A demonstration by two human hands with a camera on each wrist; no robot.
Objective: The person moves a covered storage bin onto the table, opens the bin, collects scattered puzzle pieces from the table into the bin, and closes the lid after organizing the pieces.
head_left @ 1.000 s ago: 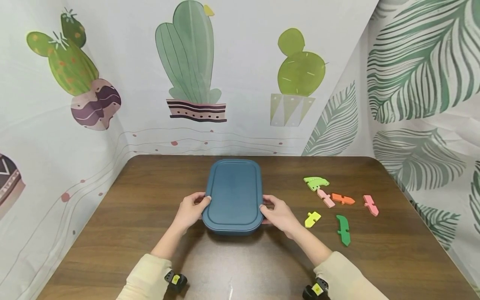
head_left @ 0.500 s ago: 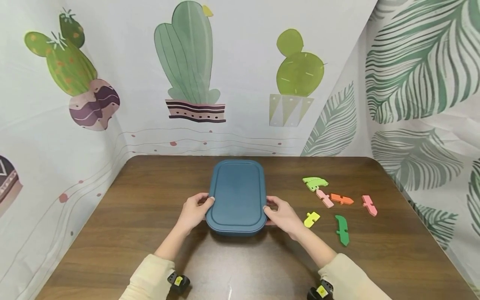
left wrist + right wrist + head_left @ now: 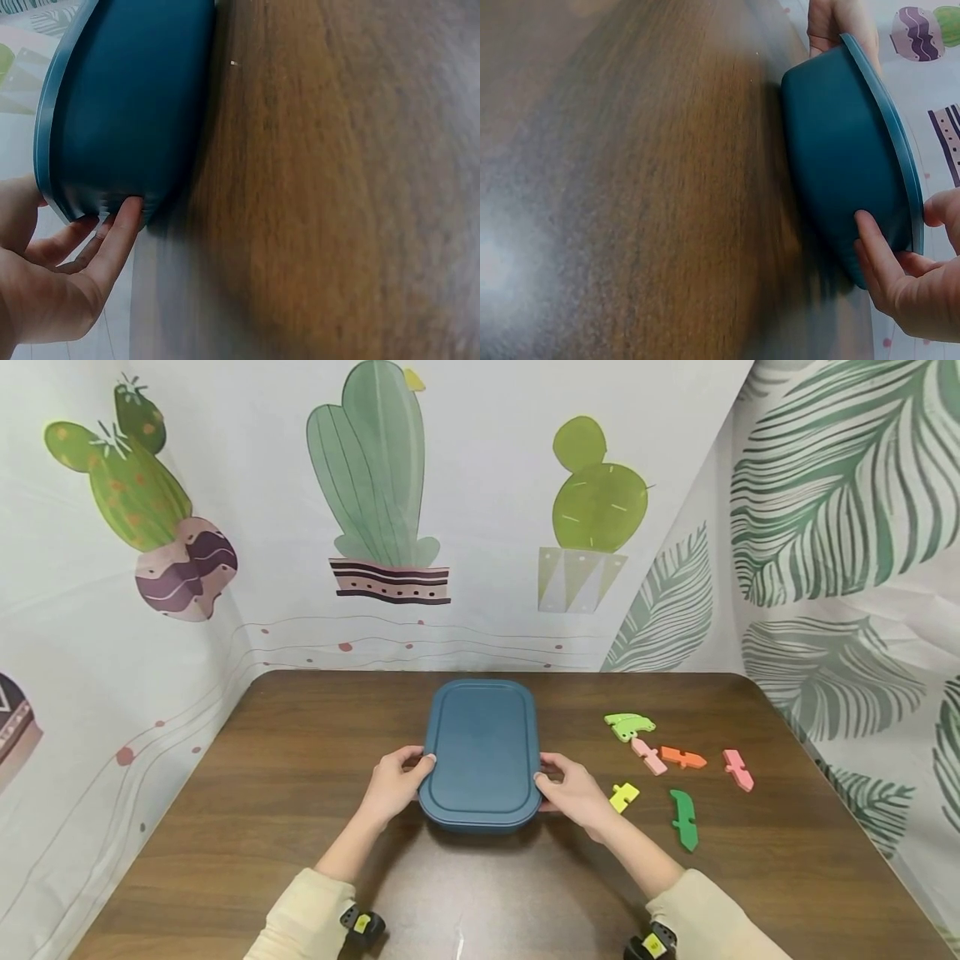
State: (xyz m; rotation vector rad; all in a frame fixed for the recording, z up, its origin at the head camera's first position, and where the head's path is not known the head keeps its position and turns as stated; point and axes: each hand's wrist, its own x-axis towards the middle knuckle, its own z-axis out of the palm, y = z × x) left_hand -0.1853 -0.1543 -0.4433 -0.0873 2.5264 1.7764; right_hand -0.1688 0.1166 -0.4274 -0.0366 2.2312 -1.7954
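A dark blue rectangular lidded box (image 3: 483, 752) with rounded corners sits toward the back middle of the table. My left hand (image 3: 395, 783) grips its left side, thumb on the lid's edge. On the opposite side my right hand (image 3: 576, 792) holds it the same way. In the left wrist view, fingers (image 3: 120, 236) press against the box wall (image 3: 135, 112) below the rim. The right wrist view shows fingertips (image 3: 866, 225) on the side of the box (image 3: 840, 142), with the thumb up at the lid.
Right of the box lie flat toy pieces: a light green crocodile-like one (image 3: 630, 725), a light pink one (image 3: 648, 757), an orange one (image 3: 682, 757), a pink one (image 3: 738, 770), a yellow one (image 3: 623, 797) and a green one (image 3: 684, 820). A patterned cloth (image 3: 495, 510) hangs behind the table.
Both hands have shifted the blue box slightly to the right, and the right hand now overlaps part of the yellow piece in view. The toy pieces lie as before.
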